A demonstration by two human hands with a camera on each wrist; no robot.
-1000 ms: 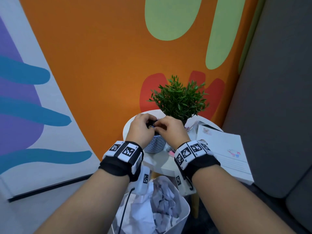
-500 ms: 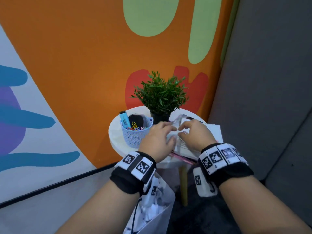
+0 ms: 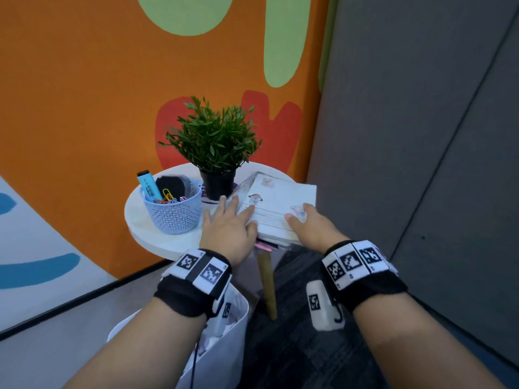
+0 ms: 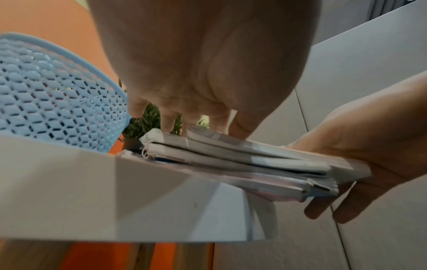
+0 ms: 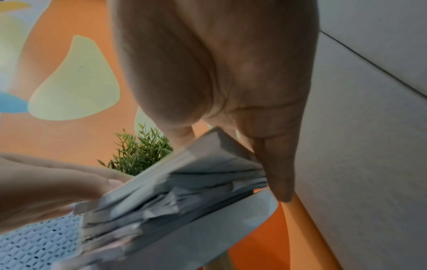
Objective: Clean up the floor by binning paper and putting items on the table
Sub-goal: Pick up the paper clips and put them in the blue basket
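A stack of white notebooks and papers (image 3: 280, 200) lies on the right side of the small round white table (image 3: 146, 228), overhanging its rim. My left hand (image 3: 233, 211) rests flat on the stack's left part with straight fingers. My right hand (image 3: 302, 217) grips the stack's near right corner, thumb on top. In the left wrist view the right hand's fingers (image 4: 323, 210) reach under the stack (image 4: 231, 159). Seen from the right wrist, a finger (image 5: 277, 173) runs down the stack's edge (image 5: 184, 173). A white bin (image 3: 224, 346) with crumpled paper stands below my left wrist.
A light blue mesh basket (image 3: 174, 214) with a blue highlighter (image 3: 147, 185), a dark object and paper clips stands on the table's left. A potted green plant (image 3: 213, 141) stands behind the stack. Grey upholstered panels (image 3: 421, 164) close the right side; an orange wall is behind.
Both hands left the basket and moved right to the stack of notebooks. The left hand now lies flat on it and the right hand holds its corner. The view swung right.
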